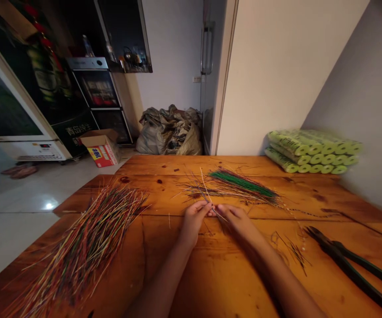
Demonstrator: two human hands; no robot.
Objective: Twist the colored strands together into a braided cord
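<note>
Just nearer you than the green bundle (242, 183), your left hand (194, 217) pinches thin strands (204, 182); whether your right hand (239, 217) clamps them, I cannot tell. You seem to be aligning them; next likely needs a steady hold.

- Apparently a small eatery or shop, doubling as a workroom
- Glass-fronted display fridge (39, 151), Chinese lettering (78, 129) on its side
- Two-door cabinet (101, 98), a bottle (88, 47) on top
- Plank table (164, 240) bearing coloured strands (93, 232) and long-handled cutters (331, 252)

Fingers (204, 206) pinching strands (204, 183), pliers (340, 260), wooden table (230, 274)
</note>
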